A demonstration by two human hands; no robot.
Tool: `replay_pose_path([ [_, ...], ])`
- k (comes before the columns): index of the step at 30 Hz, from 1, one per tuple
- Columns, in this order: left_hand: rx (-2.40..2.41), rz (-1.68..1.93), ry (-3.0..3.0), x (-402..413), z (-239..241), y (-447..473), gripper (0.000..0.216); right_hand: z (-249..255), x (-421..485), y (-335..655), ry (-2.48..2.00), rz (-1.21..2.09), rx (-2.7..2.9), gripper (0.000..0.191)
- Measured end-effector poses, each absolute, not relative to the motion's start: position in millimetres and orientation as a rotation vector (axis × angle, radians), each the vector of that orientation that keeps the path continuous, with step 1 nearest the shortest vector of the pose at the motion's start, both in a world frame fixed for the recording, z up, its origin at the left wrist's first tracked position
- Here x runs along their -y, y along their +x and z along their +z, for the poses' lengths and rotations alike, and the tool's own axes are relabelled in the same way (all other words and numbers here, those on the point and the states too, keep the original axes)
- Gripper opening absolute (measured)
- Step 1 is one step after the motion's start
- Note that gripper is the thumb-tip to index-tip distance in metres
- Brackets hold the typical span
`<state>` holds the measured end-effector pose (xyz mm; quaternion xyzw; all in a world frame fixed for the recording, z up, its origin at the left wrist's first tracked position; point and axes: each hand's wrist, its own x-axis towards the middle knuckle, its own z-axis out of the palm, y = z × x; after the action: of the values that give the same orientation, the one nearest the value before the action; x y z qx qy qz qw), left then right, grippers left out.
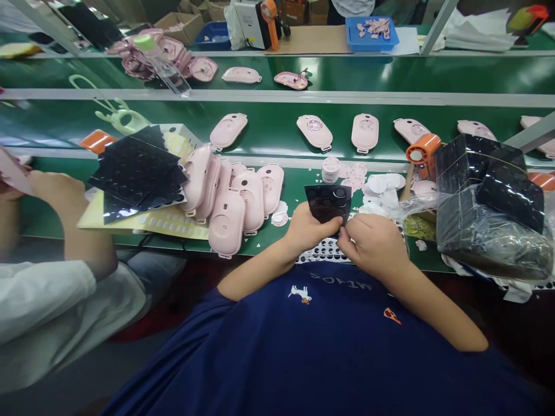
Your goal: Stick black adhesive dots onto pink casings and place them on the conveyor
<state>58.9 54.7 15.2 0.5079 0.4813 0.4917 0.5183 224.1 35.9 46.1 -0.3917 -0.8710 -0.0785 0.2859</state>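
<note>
A black sheet of round pads (328,202) is held upright over the green tabletop (264,245), its long axis tilted away from the person. It is gripped at the lower edge by the left hand (307,229). The right hand (373,244) is brought up against the left, though whether the sheet is pinched by it cannot be told.

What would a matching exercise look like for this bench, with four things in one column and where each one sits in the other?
Things:
1. black sheet
2. blue tray
3. pink casings
4. orange fan

Places:
A. far bench
B. beside the wrapped black pack
C. between left hand and right hand
D. left of the hands

Pairs: 1C, 2A, 3D, 4B
</note>
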Motion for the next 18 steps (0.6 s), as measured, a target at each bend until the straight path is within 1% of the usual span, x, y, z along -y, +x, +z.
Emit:
replay_pose_path([
  [2,-1.115,1.201,1.178,-56.6,15.0,59.0,0.028,44.7,-37.8,223.9,-1.010,-0.153,2.300,0.033],
  [6,-0.831,1.099,1.037,-62.3,12.8,55.3,0.048,45.4,-44.5,229.6,-1.097,0.118,2.155,0.031],
  [8,-0.783,1.053,1.006,-63.5,11.4,54.3,0.051,47.2,-46.8,232.6,-1.117,0.223,2.114,0.030],
  [12,-0.828,1.114,1.013,-61.6,9.3,57.1,0.048,48.7,-45.0,232.9,-1.111,0.247,2.156,0.028],
  [14,-0.898,1.170,1.072,-60.4,8.9,59.8,0.043,46.6,-42.2,230.2,-1.144,0.173,2.183,0.026],
  [18,-1.147,1.270,1.221,-60.0,7.0,64.6,0.030,38.7,-37.9,222.2,-1.149,0.003,2.248,0.028],
])
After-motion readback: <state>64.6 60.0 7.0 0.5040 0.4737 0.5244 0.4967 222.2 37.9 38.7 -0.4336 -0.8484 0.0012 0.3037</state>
